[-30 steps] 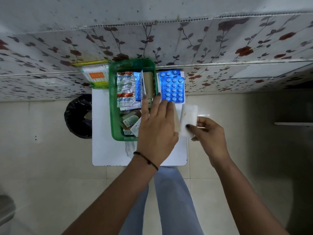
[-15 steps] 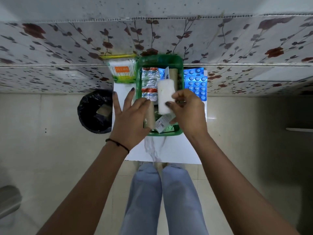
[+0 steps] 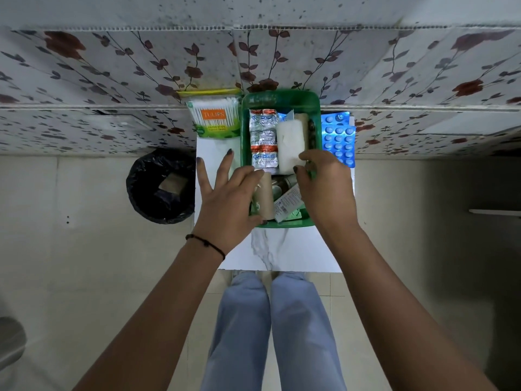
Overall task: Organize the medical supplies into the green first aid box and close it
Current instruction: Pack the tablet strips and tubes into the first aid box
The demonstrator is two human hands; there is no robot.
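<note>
The green first aid box point(image 3: 317, 131) stands open on the white table point(image 3: 293, 249), against the wall. Inside lie silver tablet strips point(image 3: 263, 136), a white gauze roll point(image 3: 290, 142), a tan bandage roll point(image 3: 265, 197) and small packets point(image 3: 287, 203). My right hand point(image 3: 327, 190) pinches the near end of the white roll, which rests in the box. My left hand point(image 3: 228, 198) reaches over the box's left rim, with thumb and forefingers around the tan roll and the outer fingers spread. Blue blister packs point(image 3: 338, 139) lie just right of the box.
A pack of cotton swabs point(image 3: 215, 117) leans on the wall left of the box. A black-lined bin point(image 3: 162, 187) stands on the floor left of the table. My legs point(image 3: 270, 328) are below the table's near edge.
My right hand carried the white gauze roll from the table's right side into the box and lowered it. My left hand moved the tan roll into the box's near left part.
</note>
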